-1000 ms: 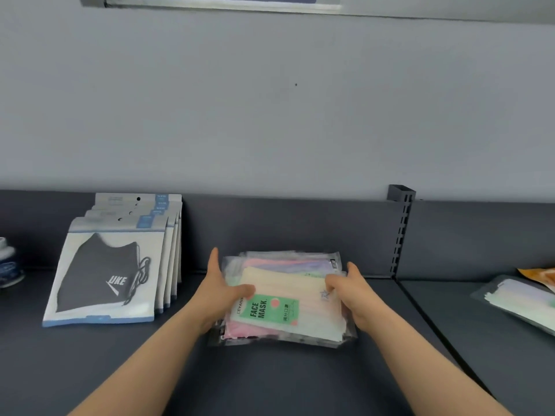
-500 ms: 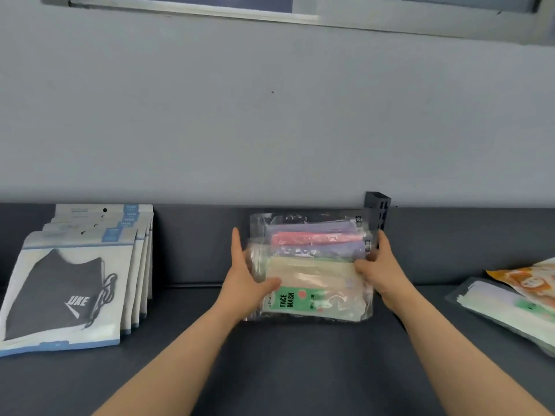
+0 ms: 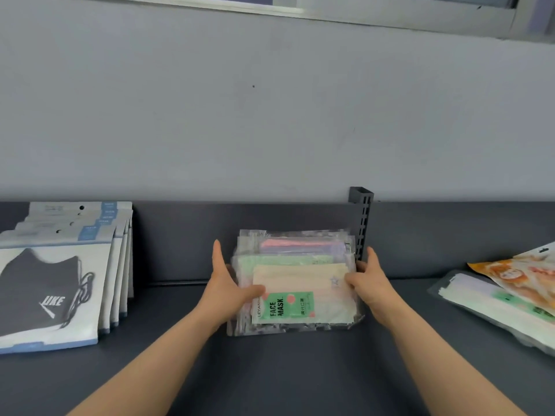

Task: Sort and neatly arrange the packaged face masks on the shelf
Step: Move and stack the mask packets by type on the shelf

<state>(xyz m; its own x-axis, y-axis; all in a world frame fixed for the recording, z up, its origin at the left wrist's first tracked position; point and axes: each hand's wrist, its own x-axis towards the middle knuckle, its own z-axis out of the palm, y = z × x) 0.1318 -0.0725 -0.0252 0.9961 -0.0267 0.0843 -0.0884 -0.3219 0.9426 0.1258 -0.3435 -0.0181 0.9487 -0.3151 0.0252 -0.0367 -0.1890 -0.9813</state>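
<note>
**Two-handed grip on the mask stack [image 3: 297, 283]**

Left hand [image 3: 228, 289] and right hand [image 3: 372, 283] grip the mask stack by its sides, thumbs across the front pack. It stands on its lower edge mid-shelf [image 3: 270, 370], tilted toward the back panel [image 3: 180, 241], just left of the slotted upright [image 3: 362, 223]. Boxed black masks [image 3: 60, 280] stand in a row at the left. Loose packs [image 3: 510, 292] lie at the right.

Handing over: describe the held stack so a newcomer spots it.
On the shelf, find the slotted post at the back. The stack of clear packs sits left of it. Its pastel masks and green FACE MASK label differ from the black-mask packs.
</note>
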